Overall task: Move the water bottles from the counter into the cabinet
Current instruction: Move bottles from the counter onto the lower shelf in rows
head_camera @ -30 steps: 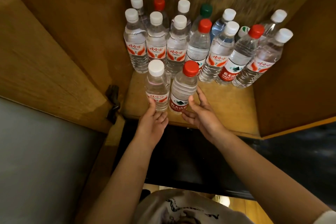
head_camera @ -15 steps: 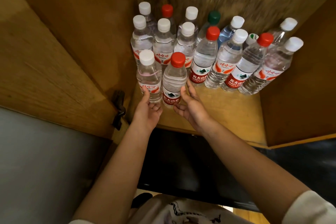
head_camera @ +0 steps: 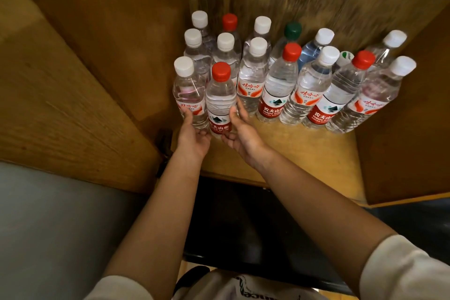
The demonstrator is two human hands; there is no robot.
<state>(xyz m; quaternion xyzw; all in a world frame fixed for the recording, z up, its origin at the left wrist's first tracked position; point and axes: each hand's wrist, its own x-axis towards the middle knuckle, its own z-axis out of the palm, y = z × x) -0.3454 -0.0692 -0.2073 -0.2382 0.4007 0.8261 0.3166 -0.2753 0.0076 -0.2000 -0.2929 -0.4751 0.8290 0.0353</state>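
Inside, the cabinet [head_camera: 287,151] holds upright water bottles [head_camera: 275,85].

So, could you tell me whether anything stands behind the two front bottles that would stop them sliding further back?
Yes: the white-capped bottles stand directly behind the front white-capped bottle and front red-capped bottle.

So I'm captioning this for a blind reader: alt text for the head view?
Two hands push two bottles, white-capped under the left hand and red-capped at the right hand, into a wooden cabinet beside a cluster of upright bottles.
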